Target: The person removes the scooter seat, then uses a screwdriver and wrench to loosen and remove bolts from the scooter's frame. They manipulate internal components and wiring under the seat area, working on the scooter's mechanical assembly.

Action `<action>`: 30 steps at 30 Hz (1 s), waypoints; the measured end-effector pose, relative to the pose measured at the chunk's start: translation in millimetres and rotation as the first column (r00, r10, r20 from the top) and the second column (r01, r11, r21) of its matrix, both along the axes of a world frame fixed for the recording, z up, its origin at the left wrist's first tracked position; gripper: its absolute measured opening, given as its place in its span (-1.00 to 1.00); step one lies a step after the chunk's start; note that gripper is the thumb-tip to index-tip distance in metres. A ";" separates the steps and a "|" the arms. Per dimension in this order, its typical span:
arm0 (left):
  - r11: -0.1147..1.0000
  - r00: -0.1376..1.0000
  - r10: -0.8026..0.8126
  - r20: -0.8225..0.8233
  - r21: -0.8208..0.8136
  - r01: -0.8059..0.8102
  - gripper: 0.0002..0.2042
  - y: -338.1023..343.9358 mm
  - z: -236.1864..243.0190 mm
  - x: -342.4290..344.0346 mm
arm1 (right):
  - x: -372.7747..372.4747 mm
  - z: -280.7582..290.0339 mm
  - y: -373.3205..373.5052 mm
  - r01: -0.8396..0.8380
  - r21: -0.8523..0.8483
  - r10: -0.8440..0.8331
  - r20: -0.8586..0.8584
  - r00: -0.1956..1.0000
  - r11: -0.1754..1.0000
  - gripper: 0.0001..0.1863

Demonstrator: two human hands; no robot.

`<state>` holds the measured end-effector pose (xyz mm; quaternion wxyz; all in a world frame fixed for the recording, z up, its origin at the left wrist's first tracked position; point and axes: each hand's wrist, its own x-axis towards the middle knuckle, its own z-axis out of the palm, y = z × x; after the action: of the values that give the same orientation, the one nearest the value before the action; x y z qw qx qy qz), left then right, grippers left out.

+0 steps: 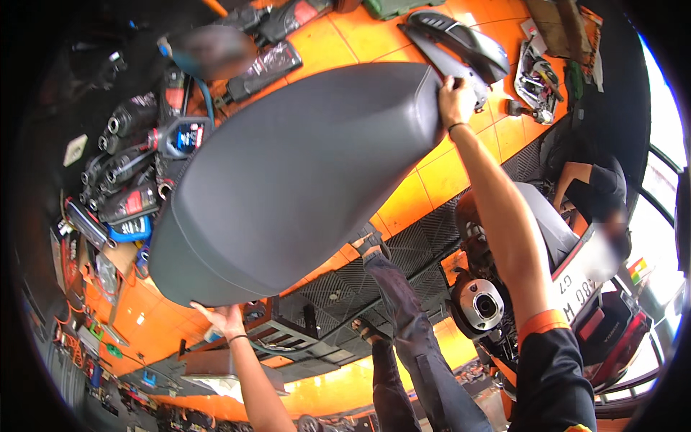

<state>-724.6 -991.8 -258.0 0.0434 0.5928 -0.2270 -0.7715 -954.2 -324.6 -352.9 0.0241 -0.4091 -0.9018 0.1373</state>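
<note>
A large dark grey motorcycle seat (281,173) is lifted in front of me, slanting from lower left to upper right, smooth cover facing up. My right hand (457,101) grips its narrower far-right end, fingers curled at the edge. At the broad lower-left end, my left hand (219,317) bears the rim from beneath. The thumb of that hand is spread, and its other fingers are partly hidden under the seat.
Mufflers (133,115) and bottles crowd the left side. Black body panels (461,47) lie on orange tiles beyond the seat. To the right stands a motorcycle (489,309), with a co-worker (597,187) beside it. A metal frame (288,324) sits near my legs, over black mats.
</note>
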 end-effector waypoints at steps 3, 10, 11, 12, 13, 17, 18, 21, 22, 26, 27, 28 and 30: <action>0.988 0.974 -0.042 0.224 -0.135 0.074 -0.19 1.4 8.1 5.9 | 16.5 34.9 -51.2 -0.037 0.020 0.038 -0.054 0.998 0.999 -0.56; 0.774 0.506 -0.295 0.811 -0.108 0.624 0.03 -38.1 22.9 -17.0 | 98.2 138.5 -181.3 -0.221 -0.039 0.207 -0.227 0.952 0.975 -0.38; 0.705 0.527 -0.322 0.786 -0.173 0.688 0.02 -59.0 22.6 -19.7 | 113.4 140.7 -209.0 -0.284 0.000 0.274 -0.264 0.925 0.959 -0.36; 0.625 0.530 -0.361 0.768 -0.223 0.748 0.01 -77.2 28.4 -19.4 | 137.6 139.6 -237.1 -0.337 0.048 0.337 -0.282 0.898 0.940 -0.33; 0.525 0.561 -0.437 0.703 -0.306 0.794 -0.03 -63.7 46.2 -33.8 | 172.8 151.1 -249.3 -0.366 -0.057 0.349 -0.195 0.917 0.929 -0.25; 0.137 0.487 -0.784 0.385 -0.658 0.740 -0.27 23.6 136.6 -20.0 | 330.0 215.7 -269.9 -0.522 -0.439 0.575 -0.014 0.818 0.732 -0.31; 0.064 0.433 -0.836 0.338 -0.723 0.688 -0.33 38.3 176.9 3.7 | 354.8 252.8 -277.6 -0.719 -0.186 0.703 -0.152 0.694 0.670 -0.30; -0.090 0.053 -0.981 0.187 -0.680 0.728 -0.47 85.7 274.2 111.3 | 499.8 328.2 -262.4 -0.484 -0.574 0.459 -0.201 0.865 0.661 -0.27; -0.188 -0.093 -0.978 0.185 -0.600 0.778 -0.55 111.6 320.0 151.8 | 560.6 338.3 -248.8 -0.340 -0.586 0.330 -0.128 0.935 0.736 -0.29; -0.424 -0.340 -0.905 0.254 -0.592 0.685 -0.58 68.7 389.5 325.4 | 732.8 454.1 -234.8 0.302 -0.582 -0.189 0.248 0.950 0.755 -0.37; -0.447 -0.380 -0.894 0.240 -0.545 0.709 -0.56 54.2 367.1 374.1 | 804.7 476.4 -226.0 0.452 -0.508 -0.320 0.329 0.888 0.733 -0.37; -0.500 -0.427 -0.865 0.262 -0.386 0.776 -0.53 43.3 382.9 415.9 | 868.8 489.2 -222.5 0.542 -0.413 -0.392 0.396 0.830 0.732 -0.37; -0.768 -0.640 -0.640 0.426 -0.355 0.533 -0.37 -8.0 408.7 472.3 | 929.4 504.7 -208.2 0.707 -0.362 -0.529 0.479 0.701 0.608 -0.42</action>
<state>-252.3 -999.8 150.7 -0.4964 -0.0993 -0.8132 -0.2871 -24.8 -532.9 151.8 -0.1895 -0.7056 -0.6183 0.2896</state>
